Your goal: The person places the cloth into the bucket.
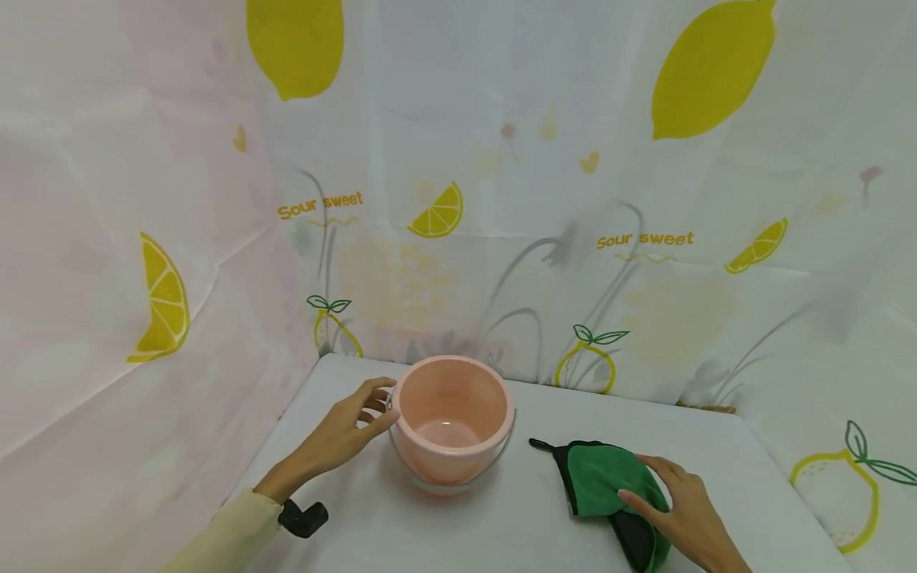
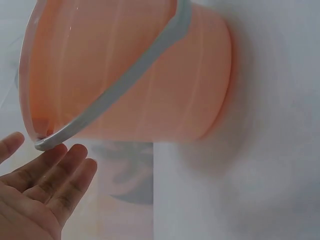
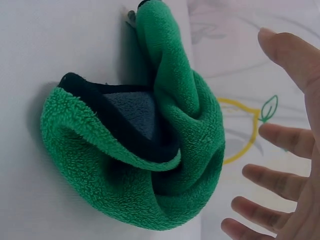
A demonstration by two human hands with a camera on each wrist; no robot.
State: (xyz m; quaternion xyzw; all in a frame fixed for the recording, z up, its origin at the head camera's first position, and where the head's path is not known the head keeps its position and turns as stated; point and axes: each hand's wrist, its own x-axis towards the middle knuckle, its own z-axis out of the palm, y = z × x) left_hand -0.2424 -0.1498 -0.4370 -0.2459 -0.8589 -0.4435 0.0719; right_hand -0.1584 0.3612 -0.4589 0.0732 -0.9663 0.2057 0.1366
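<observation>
A pink bucket (image 1: 447, 446) with a pale grey handle (image 2: 112, 92) hanging down its side stands upright on the white table. My left hand (image 1: 358, 422) is at the bucket's left rim, fingers loosely bent and not wrapped round it; in the left wrist view the fingertips (image 2: 75, 152) are at or very near the handle's joint. A crumpled green cloth (image 1: 609, 477) with black edging and a dark grey underside lies right of the bucket. Over its right side my right hand (image 1: 680, 509) hovers with fingers spread, apart from the cloth in the right wrist view.
The white table (image 1: 344, 509) ends at a lemon-printed curtain (image 1: 458, 302) behind and at both sides. A black strap or mount (image 1: 304, 519) sits on the left wrist, below a pale yellow sleeve (image 1: 229, 537). The cloth's black hanging loop (image 1: 540, 443) points toward the bucket.
</observation>
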